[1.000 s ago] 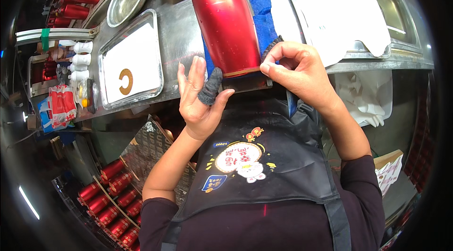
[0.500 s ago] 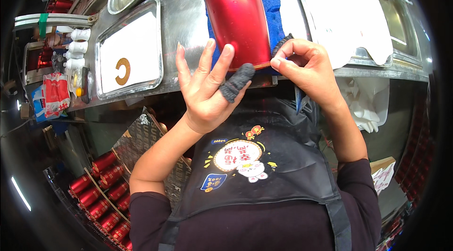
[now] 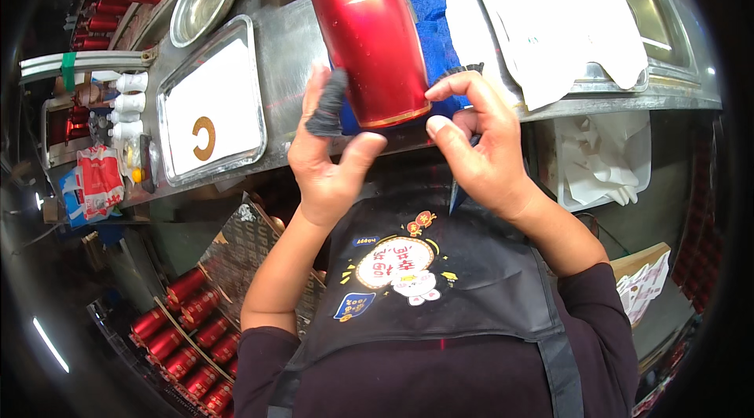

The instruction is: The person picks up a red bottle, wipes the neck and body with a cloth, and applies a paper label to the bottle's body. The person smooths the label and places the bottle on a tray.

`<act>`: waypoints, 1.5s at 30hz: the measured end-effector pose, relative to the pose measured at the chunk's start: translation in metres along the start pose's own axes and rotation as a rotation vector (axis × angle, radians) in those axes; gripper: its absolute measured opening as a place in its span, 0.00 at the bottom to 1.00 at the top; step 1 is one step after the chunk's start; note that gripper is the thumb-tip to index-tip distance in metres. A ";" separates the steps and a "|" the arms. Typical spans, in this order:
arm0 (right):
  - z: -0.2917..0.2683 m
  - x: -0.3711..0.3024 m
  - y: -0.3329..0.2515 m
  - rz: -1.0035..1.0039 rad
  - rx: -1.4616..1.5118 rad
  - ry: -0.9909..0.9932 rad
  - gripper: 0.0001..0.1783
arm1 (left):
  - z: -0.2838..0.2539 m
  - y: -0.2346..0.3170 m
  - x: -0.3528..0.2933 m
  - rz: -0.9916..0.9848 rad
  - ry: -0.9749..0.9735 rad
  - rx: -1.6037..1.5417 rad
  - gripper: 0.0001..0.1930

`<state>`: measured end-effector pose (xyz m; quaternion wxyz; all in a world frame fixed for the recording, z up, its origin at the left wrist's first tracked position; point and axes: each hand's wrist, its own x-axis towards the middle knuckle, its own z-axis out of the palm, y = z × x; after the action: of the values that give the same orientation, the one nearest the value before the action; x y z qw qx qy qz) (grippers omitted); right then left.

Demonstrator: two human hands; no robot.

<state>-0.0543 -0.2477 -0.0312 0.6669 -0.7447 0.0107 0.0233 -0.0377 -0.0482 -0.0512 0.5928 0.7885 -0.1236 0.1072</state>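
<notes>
A shiny red metal vessel (image 3: 373, 33) with a gold band round its near end lies on a blue cloth (image 3: 434, 25), water drops on its surface. Along its left side is my left hand (image 3: 326, 166), thumb spread away from the fingers. A dark grey finger sleeve covers one of its fingers; contact with the vessel is unclear. By the right of the gold band, my right hand (image 3: 487, 143) has thumb and forefinger a little apart. A slim dark-blue pointed tool (image 3: 455, 198) juts out below this hand, seemingly held by the curled fingers; its other end is hidden.
Left of the vessel, a metal tray (image 3: 259, 104) holds a white sheet and a gold C-shaped piece (image 3: 204, 138). Beyond it sits a metal bowl (image 3: 202, 1). White sheets (image 3: 550, 25) cover the counter's right side. A white bin (image 3: 601, 159) hangs below; red vessels (image 3: 184, 347) stand lower left.
My left hand has turned from spread fingers at the rim to the vessel's left side. My right thumb and forefinger have parted from a pinch. In view, the vessel sits slightly further left.
</notes>
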 end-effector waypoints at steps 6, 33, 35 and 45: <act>0.024 0.015 0.002 -0.346 -0.303 0.208 0.26 | 0.000 0.003 -0.003 -0.304 -0.047 -0.403 0.26; 0.010 0.013 0.009 -0.176 0.007 0.049 0.17 | -0.013 0.000 -0.034 -0.002 -0.023 0.182 0.35; 0.016 0.013 0.007 -0.297 -0.202 0.124 0.27 | -0.020 -0.006 -0.042 0.102 -0.112 0.372 0.27; 0.032 0.017 0.012 -0.334 -0.291 0.195 0.27 | -0.017 -0.004 -0.039 0.127 -0.159 0.514 0.24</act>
<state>-0.0386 -0.2173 -0.0476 0.5429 -0.8231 -0.0517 -0.1582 -0.0735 -0.0285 -0.0628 0.3539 0.9096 -0.1875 0.1100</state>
